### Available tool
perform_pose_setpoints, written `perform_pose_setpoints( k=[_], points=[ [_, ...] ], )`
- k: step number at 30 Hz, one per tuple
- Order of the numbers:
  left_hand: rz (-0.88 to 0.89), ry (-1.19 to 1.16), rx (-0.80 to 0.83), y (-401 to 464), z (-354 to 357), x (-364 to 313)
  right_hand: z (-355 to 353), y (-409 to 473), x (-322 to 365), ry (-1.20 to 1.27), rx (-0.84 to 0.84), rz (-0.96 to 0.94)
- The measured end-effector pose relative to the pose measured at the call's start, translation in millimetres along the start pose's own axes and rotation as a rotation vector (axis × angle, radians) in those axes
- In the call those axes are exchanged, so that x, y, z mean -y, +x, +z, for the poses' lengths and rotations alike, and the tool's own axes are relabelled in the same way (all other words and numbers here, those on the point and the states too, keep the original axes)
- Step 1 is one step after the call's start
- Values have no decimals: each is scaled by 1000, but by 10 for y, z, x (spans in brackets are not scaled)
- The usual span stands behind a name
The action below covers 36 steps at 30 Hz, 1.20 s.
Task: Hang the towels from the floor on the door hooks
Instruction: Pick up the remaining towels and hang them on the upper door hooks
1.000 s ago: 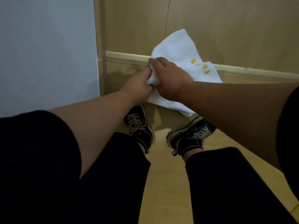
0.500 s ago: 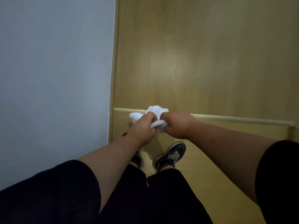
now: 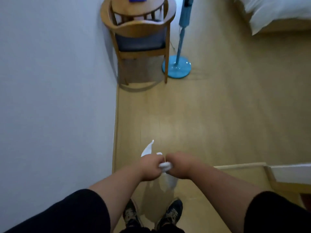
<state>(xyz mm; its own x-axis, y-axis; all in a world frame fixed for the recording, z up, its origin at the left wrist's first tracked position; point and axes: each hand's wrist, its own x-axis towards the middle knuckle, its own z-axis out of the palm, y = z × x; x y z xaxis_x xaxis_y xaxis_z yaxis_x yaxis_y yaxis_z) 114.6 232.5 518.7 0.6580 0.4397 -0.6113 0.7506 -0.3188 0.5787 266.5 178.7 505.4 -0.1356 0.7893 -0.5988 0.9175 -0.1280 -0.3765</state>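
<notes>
Both hands are held out in front of the body at about waist height, close together, and both are gripping one white cloth towel (image 3: 165, 165). The left hand (image 3: 149, 167) has its fingers curled round the bunched part of the fabric, and the right hand (image 3: 179, 164) pinches the same bunch from the other side; the knuckles nearly touch. One pointed corner of the towel sticks up beyond the left hand, and a loose tail hangs below the fists, clear of the pale wooden floor (image 3: 210, 115). Judged from this, the pick-up is done and the carrying step is in hand. No door and no hooks are in view; ahead stand a round-backed wooden chair with a dark seat (image 3: 139, 36) against the plain white wall (image 3: 50, 81), and a blue floor-standing fan (image 3: 177, 64) beside it. The next move calls for finding the door hooks, then opening the bunch to free an edge or loop that will catch.
</notes>
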Motion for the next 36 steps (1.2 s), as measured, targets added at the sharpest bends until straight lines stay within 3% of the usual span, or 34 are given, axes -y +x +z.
perform_pose_setpoints(
  k=[7,14,20,24,36],
  points=[
    [130,256,-91,-181,-301,-1102,-822,-972,-139,64,-116,24],
    [221,419,18,-108,-394,-1849,-1014,-1636,-421,101,-343,172],
    [359,631,70,134,-317,-2308,-895,-2048,-690,-52,-496,437],
    [503,698,76,247,-234,-2550,-808,-2250,-762,-29,-563,638],
    [1098,927,279,274,472,-3385,-154,-3061,-568,414,-726,1341]
  ],
)
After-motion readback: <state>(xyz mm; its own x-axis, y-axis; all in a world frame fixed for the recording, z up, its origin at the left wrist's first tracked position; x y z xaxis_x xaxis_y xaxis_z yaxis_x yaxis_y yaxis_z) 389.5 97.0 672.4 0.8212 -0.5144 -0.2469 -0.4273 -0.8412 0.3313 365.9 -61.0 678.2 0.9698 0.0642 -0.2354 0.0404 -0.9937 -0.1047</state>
